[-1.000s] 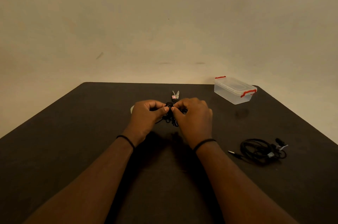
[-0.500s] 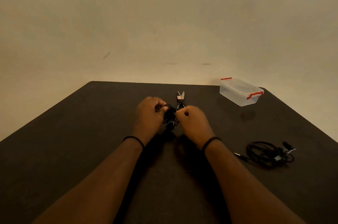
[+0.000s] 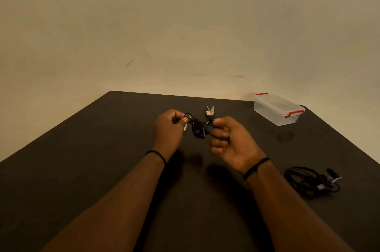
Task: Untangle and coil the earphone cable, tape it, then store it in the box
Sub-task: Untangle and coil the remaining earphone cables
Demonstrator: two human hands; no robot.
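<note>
Between both hands point(image 3: 169, 128) point(image 3: 230, 140), the tangled earphone cable point(image 3: 197, 127) blurs indistinctly.

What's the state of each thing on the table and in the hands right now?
Earphone cable: tangled clump, held above the table between both hands.
Left hand: pinches one end of the clump.
Right hand: pinches the other end.
Box: lid on, red clips at both ends, far right of the table.
Second cable: coiled, lying near right.
Scissors: lying beyond the hands, blades slightly apart.
</note>
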